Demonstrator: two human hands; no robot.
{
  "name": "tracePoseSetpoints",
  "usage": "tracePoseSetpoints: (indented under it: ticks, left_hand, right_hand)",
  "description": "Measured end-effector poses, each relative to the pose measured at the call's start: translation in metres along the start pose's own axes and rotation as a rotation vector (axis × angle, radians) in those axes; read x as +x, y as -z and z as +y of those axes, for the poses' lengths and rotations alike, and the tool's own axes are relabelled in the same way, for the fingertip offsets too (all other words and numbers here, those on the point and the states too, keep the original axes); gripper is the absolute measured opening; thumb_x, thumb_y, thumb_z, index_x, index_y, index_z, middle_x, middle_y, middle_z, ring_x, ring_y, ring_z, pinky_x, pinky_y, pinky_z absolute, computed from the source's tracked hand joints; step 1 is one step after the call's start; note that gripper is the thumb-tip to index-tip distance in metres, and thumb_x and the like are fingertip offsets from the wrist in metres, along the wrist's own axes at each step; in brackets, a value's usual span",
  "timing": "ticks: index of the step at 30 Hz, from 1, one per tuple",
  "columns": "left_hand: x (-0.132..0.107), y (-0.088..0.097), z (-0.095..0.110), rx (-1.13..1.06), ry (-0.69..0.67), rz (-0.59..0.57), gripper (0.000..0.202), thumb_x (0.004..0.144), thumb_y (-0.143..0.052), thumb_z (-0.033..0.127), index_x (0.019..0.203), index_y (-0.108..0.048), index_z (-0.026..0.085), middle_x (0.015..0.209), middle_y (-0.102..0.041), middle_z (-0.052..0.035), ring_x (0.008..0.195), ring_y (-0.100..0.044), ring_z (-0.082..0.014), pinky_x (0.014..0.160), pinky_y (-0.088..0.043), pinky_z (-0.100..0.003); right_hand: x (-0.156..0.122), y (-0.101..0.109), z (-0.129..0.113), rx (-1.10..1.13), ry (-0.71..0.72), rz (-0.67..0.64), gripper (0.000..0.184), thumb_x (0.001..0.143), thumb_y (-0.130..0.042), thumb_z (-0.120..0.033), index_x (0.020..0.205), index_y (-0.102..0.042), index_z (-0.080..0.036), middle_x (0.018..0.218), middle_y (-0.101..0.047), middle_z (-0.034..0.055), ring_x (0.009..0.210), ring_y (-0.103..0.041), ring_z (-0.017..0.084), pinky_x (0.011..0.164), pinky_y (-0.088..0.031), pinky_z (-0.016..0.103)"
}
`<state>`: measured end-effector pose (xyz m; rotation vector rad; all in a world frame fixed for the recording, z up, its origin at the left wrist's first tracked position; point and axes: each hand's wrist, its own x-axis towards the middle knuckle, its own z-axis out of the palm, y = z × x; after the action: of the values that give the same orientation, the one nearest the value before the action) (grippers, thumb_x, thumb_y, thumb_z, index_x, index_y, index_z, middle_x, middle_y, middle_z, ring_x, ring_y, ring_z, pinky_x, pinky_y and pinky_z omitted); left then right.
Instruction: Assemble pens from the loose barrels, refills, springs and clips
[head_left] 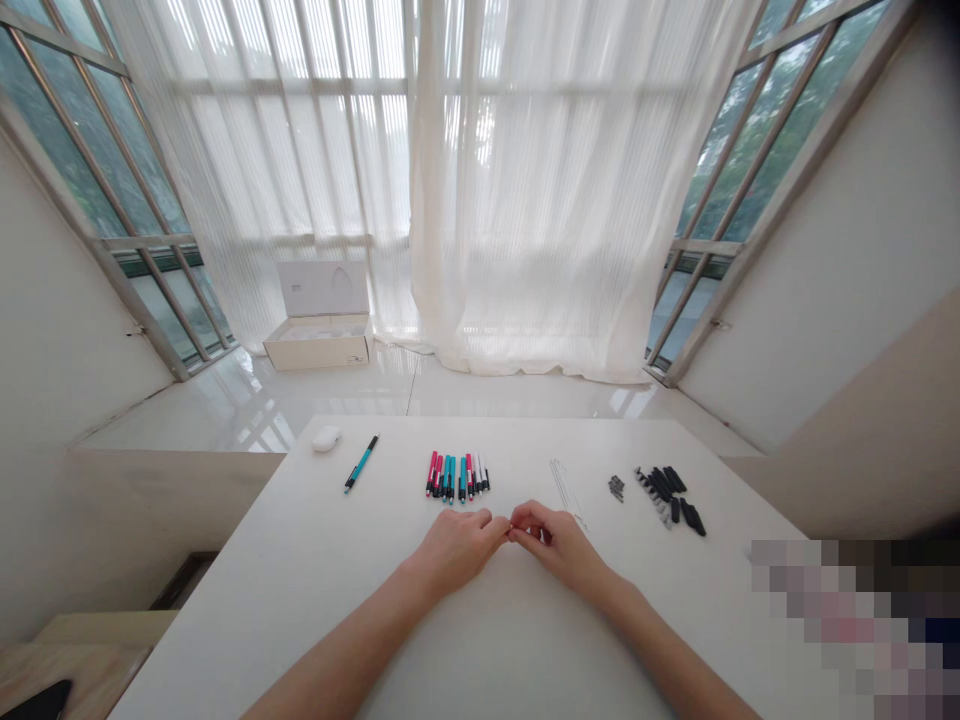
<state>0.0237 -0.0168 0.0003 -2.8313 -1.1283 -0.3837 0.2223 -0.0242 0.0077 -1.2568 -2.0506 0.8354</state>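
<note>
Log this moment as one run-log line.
left hand: fingers meet right's | right hand: fingers pinched, any held item too small to tell | behind: pen row, thin refills, black pen parts | surface: white table

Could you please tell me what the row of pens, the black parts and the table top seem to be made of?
Row of pens: likely plastic, with bright red, teal and white barrels. Black parts: probably matte rubber or plastic; no shine shows. Table top: smooth white, perhaps laminate, with a soft sheen.
</note>
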Motion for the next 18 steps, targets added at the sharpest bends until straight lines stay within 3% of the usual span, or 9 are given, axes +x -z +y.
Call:
tracePoseSetpoints:
  ticks: [4, 7, 10, 13, 16, 18]
  left_hand:
    - [0.0, 0.0, 0.0, -0.01, 0.007, 0.001, 0.017, 0.099, -0.035, 0.029, 0.096, -0.051, 0.023, 0.078, -0.06, 0.0011, 0.063, -0.059, -0.0144, 0.049, -0.033, -0.023]
    - [0.0, 0.002, 0.0, -0.041, 0.04, 0.023, 0.018, 0.099, -0.035, 0.029, 0.098, -0.052, 0.023, 0.081, -0.062, 0.0006, 0.066, -0.06, -0.0148, 0.051, -0.036, -0.023]
    - [0.0, 0.002, 0.0, -0.056, 0.067, 0.027, 0.02, 0.099, -0.034, 0.028, 0.098, -0.052, 0.022, 0.084, -0.063, -0.0003, 0.066, -0.06, -0.0153, 0.052, -0.037, -0.024]
    - [0.0, 0.0, 0.0, -0.058, 0.074, 0.028, 0.021, 0.099, -0.033, 0.028, 0.098, -0.053, 0.021, 0.085, -0.064, -0.0012, 0.067, -0.061, -0.0158, 0.052, -0.038, -0.024]
    - [0.0, -0.001, 0.0, -0.06, 0.075, 0.03, 0.021, 0.098, -0.033, 0.028, 0.098, -0.053, 0.02, 0.086, -0.065, -0.0015, 0.068, -0.061, -0.0156, 0.052, -0.038, -0.024]
    - [0.0, -0.001, 0.0, -0.062, 0.076, 0.031, 0.021, 0.098, -0.033, 0.028, 0.098, -0.053, 0.02, 0.086, -0.065, -0.0014, 0.067, -0.061, -0.0155, 0.052, -0.038, -0.024]
  right_hand:
    - [0.001, 0.012, 0.003, -0.076, 0.003, 0.005, 0.022, 0.086, -0.05, -0.041, 0.092, -0.061, -0.022, 0.073, -0.07, 0.0004, 0.059, -0.057, 0.014, 0.056, -0.043, 0.025]
    - [0.0, 0.042, 0.018, -0.292, -0.056, 0.185, 0.03, 0.087, -0.046, -0.046, 0.085, -0.065, -0.023, 0.074, -0.07, 0.0016, 0.059, -0.057, 0.015, 0.06, -0.044, 0.027]
    - [-0.009, 0.082, 0.039, -0.553, -0.274, 0.42, 0.033, 0.086, -0.044, -0.049, 0.083, -0.067, -0.024, 0.078, -0.07, 0.0032, 0.061, -0.059, 0.018, 0.056, -0.041, 0.028]
    - [-0.025, 0.119, 0.063, -0.657, -0.551, 0.517, 0.033, 0.082, -0.046, -0.05, 0.086, -0.068, -0.026, 0.086, -0.072, 0.0045, 0.069, -0.062, 0.022, 0.054, -0.04, 0.029]
    - [-0.042, 0.144, 0.085, -0.631, -0.762, 0.51, 0.035, 0.076, -0.05, -0.055, 0.084, -0.07, -0.026, 0.084, -0.073, 0.0066, 0.07, -0.064, 0.025, 0.053, -0.041, 0.031]
    - [-0.052, 0.153, 0.101, -0.586, -0.822, 0.441, 0.036, 0.071, -0.055, -0.058, 0.077, -0.07, -0.025, 0.079, -0.072, 0.0071, 0.067, -0.064, 0.025, 0.055, -0.042, 0.032]
